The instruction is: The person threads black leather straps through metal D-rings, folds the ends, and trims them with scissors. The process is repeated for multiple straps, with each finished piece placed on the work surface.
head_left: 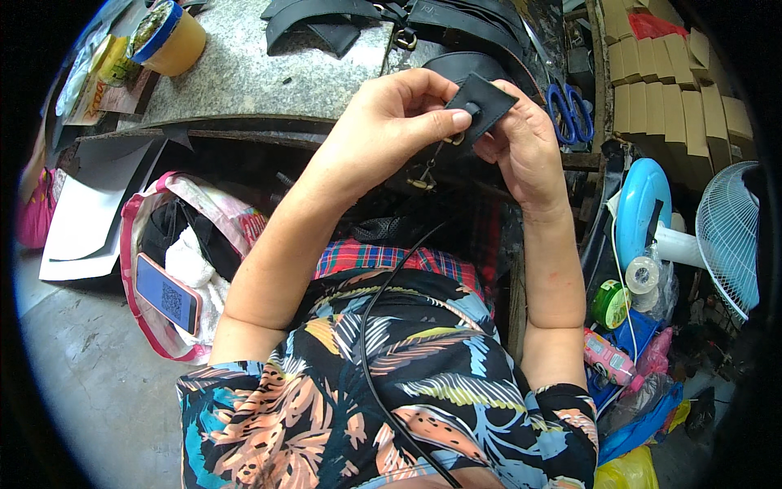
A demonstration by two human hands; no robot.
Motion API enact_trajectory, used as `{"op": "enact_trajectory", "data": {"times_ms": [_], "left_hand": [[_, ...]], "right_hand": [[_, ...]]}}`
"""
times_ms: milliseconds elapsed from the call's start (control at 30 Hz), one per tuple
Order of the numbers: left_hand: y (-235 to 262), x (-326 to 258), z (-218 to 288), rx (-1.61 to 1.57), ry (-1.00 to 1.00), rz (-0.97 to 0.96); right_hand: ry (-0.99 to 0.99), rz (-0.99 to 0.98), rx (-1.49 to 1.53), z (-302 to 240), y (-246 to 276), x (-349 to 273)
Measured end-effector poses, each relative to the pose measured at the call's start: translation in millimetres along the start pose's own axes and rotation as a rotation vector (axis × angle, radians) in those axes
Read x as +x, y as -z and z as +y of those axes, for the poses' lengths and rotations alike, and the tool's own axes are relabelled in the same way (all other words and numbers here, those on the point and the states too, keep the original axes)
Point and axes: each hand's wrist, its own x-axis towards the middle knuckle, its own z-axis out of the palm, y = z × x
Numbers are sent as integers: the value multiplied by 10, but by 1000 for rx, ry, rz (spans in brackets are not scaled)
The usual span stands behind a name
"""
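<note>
A speckled grey stone worktop (269, 69) is spanning the upper centre of the frame, resting on a dark wooden frame. Bare grey concrete floor (90, 391) is showing at lower left. Stacked brown cardboard boxes (676, 98) are filling the upper right. A white electric fan (733, 236) is standing at the right edge. A pink-trimmed bag (187, 244) is sitting open on the floor at centre left, beside white sheets (81, 228). Even daylight is lighting the area.

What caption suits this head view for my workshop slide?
Both hands, left hand and right hand, pinch a small black leather piece above the lap.
</note>
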Motion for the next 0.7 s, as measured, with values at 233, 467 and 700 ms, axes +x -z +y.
{"op": "enact_trajectory", "data": {"times_ms": [233, 467, 700], "left_hand": [[14, 22, -7, -41, 51, 85], [-7, 49, -48, -124, 4, 65], [-36, 65, -93, 129, -58, 153]], "right_hand": [[102, 101, -384, -22, 12, -12], [380, 392, -436, 34, -162, 56], [423, 313, -864, -35, -186, -30]]}}
